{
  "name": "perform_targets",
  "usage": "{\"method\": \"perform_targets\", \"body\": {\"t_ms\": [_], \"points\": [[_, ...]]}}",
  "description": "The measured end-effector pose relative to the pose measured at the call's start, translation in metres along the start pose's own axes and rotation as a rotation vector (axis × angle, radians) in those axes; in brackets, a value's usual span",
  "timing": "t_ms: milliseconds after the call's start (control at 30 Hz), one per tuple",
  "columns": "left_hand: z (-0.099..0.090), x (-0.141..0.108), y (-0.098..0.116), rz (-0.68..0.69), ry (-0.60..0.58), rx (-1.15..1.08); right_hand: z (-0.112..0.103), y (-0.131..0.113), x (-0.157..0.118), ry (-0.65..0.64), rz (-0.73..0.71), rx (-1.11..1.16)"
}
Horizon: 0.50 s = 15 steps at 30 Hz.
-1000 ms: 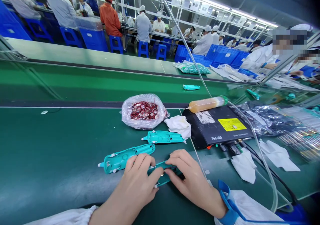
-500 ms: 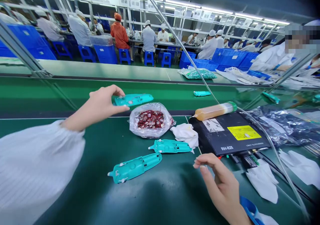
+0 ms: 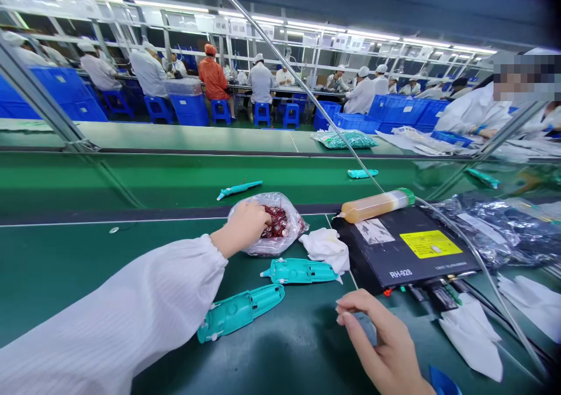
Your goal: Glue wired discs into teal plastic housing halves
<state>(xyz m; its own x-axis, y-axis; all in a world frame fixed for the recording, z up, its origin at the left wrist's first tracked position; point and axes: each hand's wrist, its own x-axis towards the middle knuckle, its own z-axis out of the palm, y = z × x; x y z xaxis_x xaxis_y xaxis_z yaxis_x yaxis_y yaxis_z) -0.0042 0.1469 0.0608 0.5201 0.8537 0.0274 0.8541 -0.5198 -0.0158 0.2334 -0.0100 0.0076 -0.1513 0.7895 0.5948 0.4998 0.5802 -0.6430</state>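
My left hand [image 3: 245, 225] reaches into a clear plastic bag [image 3: 274, 248] of small round discs with red wires [image 3: 278, 222]. Its fingers are bent down among them and the tips are hidden. Below the bag lie two teal plastic shell halves, a nearer one [image 3: 241, 310] partly behind my left sleeve and a farther one [image 3: 302, 271]. Beyond the bag, another teal shell [image 3: 239, 189] rests on the green belt. My right hand [image 3: 381, 342] hovers over the table's front right, loosely curled, thumb and index tips close together, with nothing visible in it.
On the right, a bottle of amber liquid [image 3: 377, 204] lies on a black RH-928 box [image 3: 412, 255] with cables. Crumpled white tissue [image 3: 326, 248] is beside it. A thin metal rod [image 3: 284, 30] slants across. A small pale disc [image 3: 114, 229] lies at left. Co-workers sit beyond the belt.
My left hand has let go of the teal shell, which now lies on the belt, and has moved right and down into the bag. My right hand has stayed nearly in place.
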Motion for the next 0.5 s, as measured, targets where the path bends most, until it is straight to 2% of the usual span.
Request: {"method": "perform_targets", "body": {"t_ms": [167,500], "points": [[0.0127,0.0013,0.0005,0.017,-0.031,0.055,0.0007,-0.0007,0.0009,-0.014,0.015,-0.014],[0.0048,-0.0006,0.0073,-0.042,-0.073,0.072,0.002,-0.0021,0.0037,-0.041,0.04,-0.003]]}}
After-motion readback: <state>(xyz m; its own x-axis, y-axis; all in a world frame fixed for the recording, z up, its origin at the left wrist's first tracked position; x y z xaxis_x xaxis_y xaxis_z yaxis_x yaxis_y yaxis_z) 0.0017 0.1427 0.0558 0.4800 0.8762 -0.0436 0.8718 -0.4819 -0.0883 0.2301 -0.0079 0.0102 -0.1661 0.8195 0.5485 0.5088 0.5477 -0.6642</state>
